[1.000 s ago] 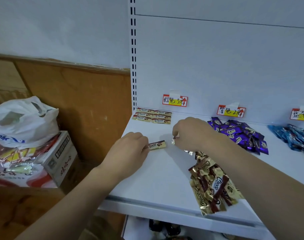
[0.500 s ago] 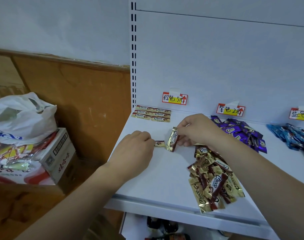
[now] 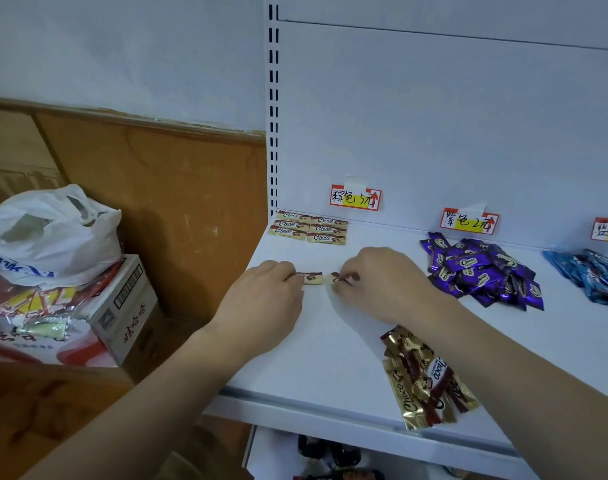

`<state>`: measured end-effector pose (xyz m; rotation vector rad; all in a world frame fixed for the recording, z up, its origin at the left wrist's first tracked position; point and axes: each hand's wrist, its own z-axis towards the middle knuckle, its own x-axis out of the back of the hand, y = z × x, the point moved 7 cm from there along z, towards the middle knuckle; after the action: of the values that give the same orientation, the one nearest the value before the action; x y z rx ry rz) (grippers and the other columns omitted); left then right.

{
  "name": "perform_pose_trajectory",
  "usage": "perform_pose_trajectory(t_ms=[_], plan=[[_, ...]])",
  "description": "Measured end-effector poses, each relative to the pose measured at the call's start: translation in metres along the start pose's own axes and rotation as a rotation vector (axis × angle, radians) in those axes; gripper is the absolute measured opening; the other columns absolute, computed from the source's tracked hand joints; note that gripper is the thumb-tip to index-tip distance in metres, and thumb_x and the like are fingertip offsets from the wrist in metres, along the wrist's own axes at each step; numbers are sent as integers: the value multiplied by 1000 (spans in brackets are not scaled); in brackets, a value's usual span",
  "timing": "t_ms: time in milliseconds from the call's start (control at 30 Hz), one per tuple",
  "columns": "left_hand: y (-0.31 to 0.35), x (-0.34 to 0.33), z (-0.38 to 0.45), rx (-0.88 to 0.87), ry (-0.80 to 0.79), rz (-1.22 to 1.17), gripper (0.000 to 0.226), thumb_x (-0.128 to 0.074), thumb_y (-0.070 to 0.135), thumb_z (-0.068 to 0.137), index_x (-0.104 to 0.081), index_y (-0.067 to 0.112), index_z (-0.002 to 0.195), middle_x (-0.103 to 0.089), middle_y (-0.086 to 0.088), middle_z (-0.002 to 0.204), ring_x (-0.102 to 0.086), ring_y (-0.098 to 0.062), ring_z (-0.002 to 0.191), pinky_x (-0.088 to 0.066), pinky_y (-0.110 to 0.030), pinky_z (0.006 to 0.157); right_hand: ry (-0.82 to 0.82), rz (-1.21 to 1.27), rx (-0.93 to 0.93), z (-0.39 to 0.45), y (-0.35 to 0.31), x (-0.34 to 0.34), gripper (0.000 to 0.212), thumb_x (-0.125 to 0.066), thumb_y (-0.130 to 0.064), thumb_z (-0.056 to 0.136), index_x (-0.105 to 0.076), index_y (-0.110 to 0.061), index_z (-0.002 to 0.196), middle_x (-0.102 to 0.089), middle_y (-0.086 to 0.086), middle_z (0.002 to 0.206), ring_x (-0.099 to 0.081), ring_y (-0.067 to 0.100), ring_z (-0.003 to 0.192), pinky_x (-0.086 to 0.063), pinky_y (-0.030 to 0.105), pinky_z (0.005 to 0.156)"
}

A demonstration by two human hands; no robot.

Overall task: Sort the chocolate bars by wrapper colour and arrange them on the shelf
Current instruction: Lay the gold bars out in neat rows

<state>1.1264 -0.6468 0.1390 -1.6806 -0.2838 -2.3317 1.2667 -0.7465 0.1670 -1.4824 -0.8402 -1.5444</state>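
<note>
On the white shelf [image 3: 316, 344] my left hand [image 3: 264, 299] pinches a gold-and-brown chocolate bar [image 3: 310, 277] lying flat. Just right of it, my right hand [image 3: 382, 282] holds a second gold bar [image 3: 334, 280] flat by its end, the two bars almost end to end. Several gold bars [image 3: 311, 227] lie in neat rows at the back left under a red price tag [image 3: 355, 197]. A loose heap of gold bars [image 3: 425, 379] sits near the front edge under my right forearm. A purple pile [image 3: 482, 270] and a blue pile [image 3: 590, 271] lie to the right.
Left of the shelf stands a cardboard box [image 3: 122, 310] with a white plastic bag [image 3: 49, 233] on top, against a wooden wall panel. Price tags for purple [image 3: 468, 220] and blue [image 3: 607, 230] hang on the back panel. A lower shelf [image 3: 330, 455] holds dark items.
My right hand has laid its gold bar down flat beside the bar under my left hand; half a second ago that bar was held upright. Both hands have shifted slightly towards the back.
</note>
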Motion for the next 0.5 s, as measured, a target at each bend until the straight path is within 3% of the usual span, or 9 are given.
perform_pose_trajectory(t_ms=[67, 167, 267, 333, 500], plan=[[-3, 0, 3, 25, -29, 6, 40, -36, 36, 108, -68, 20, 126, -65, 3, 121, -59, -20, 110, -53, -37, 92, -23, -89, 36, -3, -6, -9, 35, -46, -44, 104, -75, -24, 102, -49, -2, 85, -54, 27, 84, -47, 36, 68], [-8, -3, 12, 39, -67, 24, 43, -33, 41, 108, -63, 20, 132, -63, 3, 129, -58, -19, 116, -51, -36, 98, 27, -141, 80, 4, -9, -16, 29, -50, -18, 104, -73, -26, 120, -54, 3, 99, -55, 29, 96, -53, 41, 75], [-15, -5, 17, 48, -95, 26, 45, -34, 41, 108, -59, 19, 138, -58, -2, 140, -51, -22, 129, -46, -39, 107, 47, -146, 61, 12, -11, -18, 37, -54, -8, 100, -70, -25, 128, -58, 4, 108, -54, 28, 100, -56, 42, 78], [-16, -3, 14, 71, -80, 22, 45, -38, 38, 108, -54, 17, 145, -49, -6, 150, -46, -26, 137, -45, -42, 109, 54, -147, 45, 9, -12, -15, 34, -52, -11, 100, -67, -21, 130, -57, 6, 114, -53, 29, 104, -55, 43, 81], [-16, -8, 14, 69, -103, 33, 49, -29, 44, 109, -50, 23, 148, -53, -1, 140, -50, -23, 125, -49, -40, 98, -22, -166, 31, -12, -18, -16, 40, -36, -40, 107, -63, -19, 127, -53, 7, 119, -49, 30, 108, -52, 43, 85]])
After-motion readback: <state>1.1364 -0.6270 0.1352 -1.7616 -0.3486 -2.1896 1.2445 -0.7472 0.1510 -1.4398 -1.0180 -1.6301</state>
